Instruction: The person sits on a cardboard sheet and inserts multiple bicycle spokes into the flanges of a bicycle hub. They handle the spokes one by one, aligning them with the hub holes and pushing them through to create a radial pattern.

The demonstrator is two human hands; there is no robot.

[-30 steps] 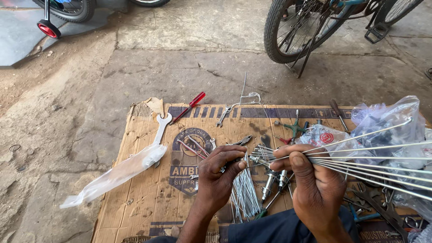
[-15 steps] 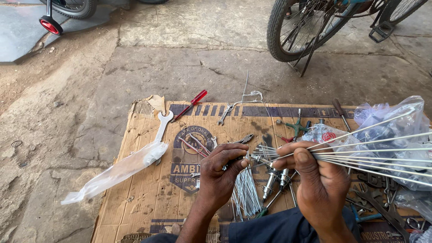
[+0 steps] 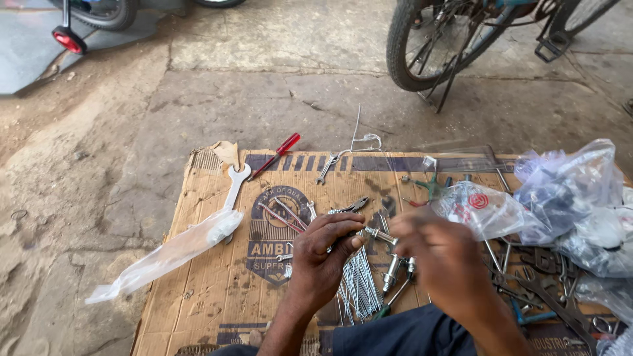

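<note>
My left hand (image 3: 323, 257) pinches a small silver metal part (image 3: 379, 235) between thumb and fingers, above a cardboard sheet (image 3: 217, 296) on the ground. My right hand (image 3: 452, 264) is just right of that part and blurred by motion; its fingers are curled and what it holds cannot be made out. A bundle of thin steel spokes (image 3: 359, 293) lies on the cardboard below and between my hands. Two silver axle-like pieces (image 3: 395, 270) lie beside the bundle.
On the cardboard lie an open-end wrench (image 3: 236, 184), a red-handled screwdriver (image 3: 280, 148), pliers (image 3: 353, 206) and a long clear plastic sleeve (image 3: 165, 254). Crumpled plastic bags (image 3: 567, 198) and loose tools (image 3: 541, 290) crowd the right. A bicycle wheel (image 3: 428, 39) stands behind.
The fan of long spokes that stretched out to the right from my hands is no longer seen. My right hand has shifted and is now blurred; my left hand has stayed put.
</note>
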